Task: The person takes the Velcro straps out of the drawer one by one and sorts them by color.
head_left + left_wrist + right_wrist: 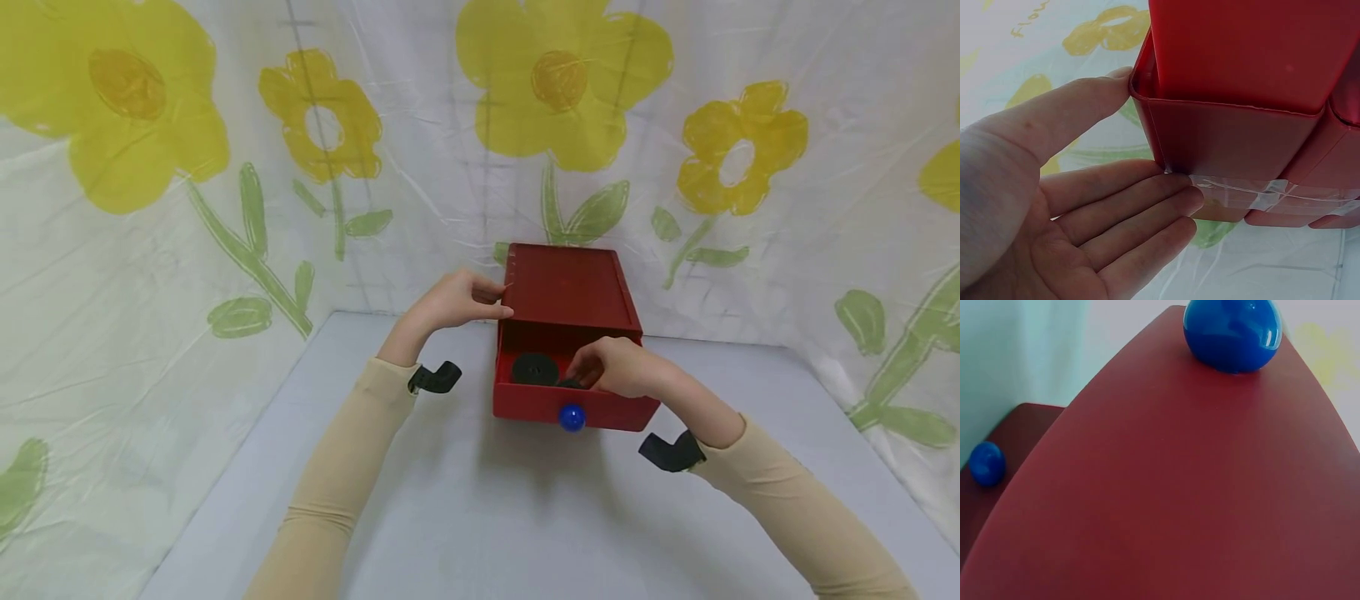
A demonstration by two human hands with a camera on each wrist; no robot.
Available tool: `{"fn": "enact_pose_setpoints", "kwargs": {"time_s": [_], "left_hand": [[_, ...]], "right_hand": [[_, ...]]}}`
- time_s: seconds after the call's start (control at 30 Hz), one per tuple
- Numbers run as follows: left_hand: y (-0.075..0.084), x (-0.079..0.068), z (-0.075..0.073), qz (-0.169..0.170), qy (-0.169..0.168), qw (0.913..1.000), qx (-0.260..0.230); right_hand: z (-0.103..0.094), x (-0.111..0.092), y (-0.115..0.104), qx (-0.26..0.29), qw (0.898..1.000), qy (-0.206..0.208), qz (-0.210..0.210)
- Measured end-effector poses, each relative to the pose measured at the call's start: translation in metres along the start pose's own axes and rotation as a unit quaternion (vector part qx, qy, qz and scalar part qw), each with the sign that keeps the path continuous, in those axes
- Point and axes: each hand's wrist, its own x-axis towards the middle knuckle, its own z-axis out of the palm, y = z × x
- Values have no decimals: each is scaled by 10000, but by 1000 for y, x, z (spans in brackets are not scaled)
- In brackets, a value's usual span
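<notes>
A red drawer unit (566, 287) stands at the back of the table, its top drawer (532, 403) pulled out by its front with a blue knob (572, 417). Inside lies a flat black disc (535, 368) with a small centre mark. My right hand (626, 367) reaches over the drawer front, fingers bent down around a second black disc (572, 383); the fingertips are partly hidden. My left hand (465, 298) braces the unit's left side. In the left wrist view its thumb (1085, 112) touches the front edge, while the straight fingers (1129, 212) lie against the side wall.
Clear tape (1272, 197) runs across the unit's side, joining stacked red sections. Another blue knob (987, 464) sits on a lower drawer front. A white table (480, 517) lies in front, and a flower-printed curtain (427, 167) hangs behind.
</notes>
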Motion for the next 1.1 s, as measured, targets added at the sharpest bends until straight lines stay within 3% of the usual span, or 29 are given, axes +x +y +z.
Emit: {"fn": "enact_pose_setpoints", "kwargs": {"time_s": [0.27,0.53,0.83,1.1], "left_hand": [[1,-1,-2,-16,-9,10000,43],[3,-3,-2,-45,-54,10000,-23],[2,-3,-1,15,-17,10000,-84],[1,-2,0,27,11,10000,-73]], "right_hand": [[-1,2,-1,-85,9999,-64,54],[-4,-4,0,-308,9992,191,-143],[-19,-17,-3,198,9992,252,-222],[-29,-28,-1,216,9990,399,4]]}}
